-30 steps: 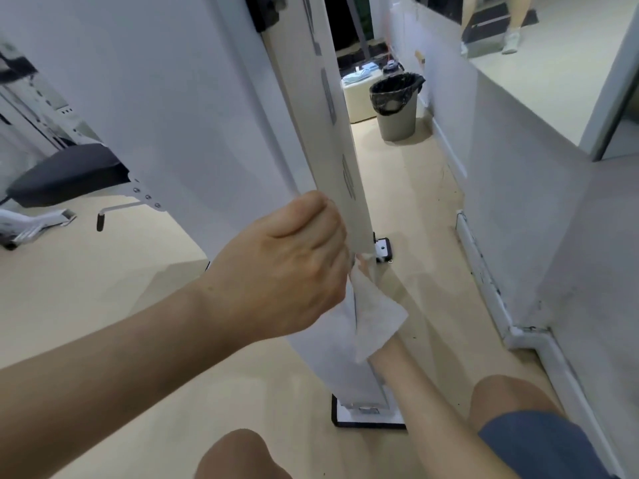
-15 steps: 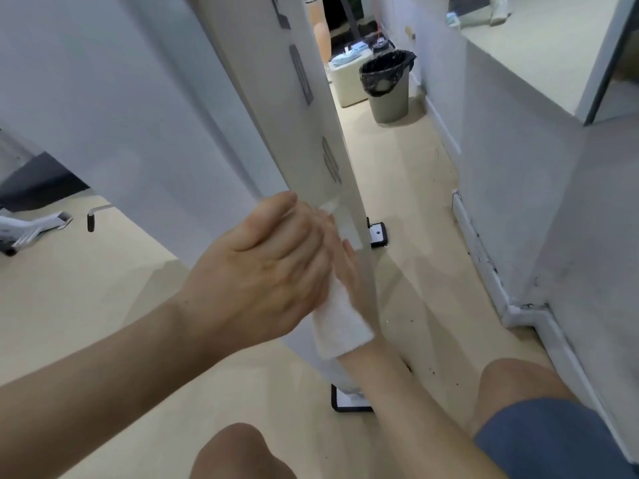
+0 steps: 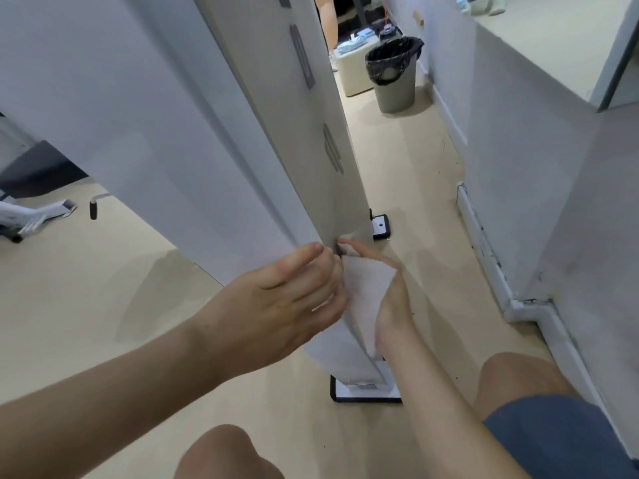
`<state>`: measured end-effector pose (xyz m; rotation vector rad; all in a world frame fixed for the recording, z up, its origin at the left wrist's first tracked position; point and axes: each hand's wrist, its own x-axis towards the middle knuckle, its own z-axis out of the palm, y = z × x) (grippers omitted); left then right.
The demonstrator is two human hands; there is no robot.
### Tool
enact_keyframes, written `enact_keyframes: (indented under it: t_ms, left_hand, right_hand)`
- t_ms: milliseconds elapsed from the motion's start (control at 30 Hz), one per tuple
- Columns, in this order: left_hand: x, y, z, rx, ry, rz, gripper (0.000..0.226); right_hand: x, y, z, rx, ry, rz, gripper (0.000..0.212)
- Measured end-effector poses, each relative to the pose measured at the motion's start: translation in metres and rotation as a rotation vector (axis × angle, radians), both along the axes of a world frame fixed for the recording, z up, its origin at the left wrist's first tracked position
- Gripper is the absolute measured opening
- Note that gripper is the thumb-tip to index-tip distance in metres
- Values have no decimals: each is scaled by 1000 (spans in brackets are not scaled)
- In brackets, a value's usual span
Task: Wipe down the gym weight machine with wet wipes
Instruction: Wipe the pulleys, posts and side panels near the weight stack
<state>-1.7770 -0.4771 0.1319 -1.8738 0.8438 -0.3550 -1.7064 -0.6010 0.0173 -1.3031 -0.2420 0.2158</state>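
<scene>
Wipe, crumpled white, on smooth flat panel

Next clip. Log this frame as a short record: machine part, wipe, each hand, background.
machine part: lower stretch of the white column, above its base plate
wipe: wet wipe folded round the column's edge
left hand: fingers curled, gripping the wipe at the edge
right hand: fingers straight, pressing the wipe to the side face
background: lined trash bin, dark padded bench
</scene>
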Motion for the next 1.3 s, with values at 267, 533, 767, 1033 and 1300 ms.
enact_keyframes:
  t_ms: [267, 533, 767, 1033, 1300]
  left_hand:
    - [-23, -16, -11, -481, 110, -76, 30]
    - [-7, -26, -64, -81, -49, 175, 53]
    - [11, -32, -70, 104, -35, 220, 48]
    - [5, -20, -55, -32, 82, 77, 43]
    - [0, 4, -74, -93, 117, -14, 46]
  right_hand:
    - [4, 18, -9, -230, -212, -188, 41]
    - [32, 18, -25, -453, -71, -187, 46]
    - [0, 16, -29, 130, 402, -195, 39]
    - [19, 26, -23, 296, 375, -192, 27]
    - [33, 34, -66, -145, 225, 12, 84]
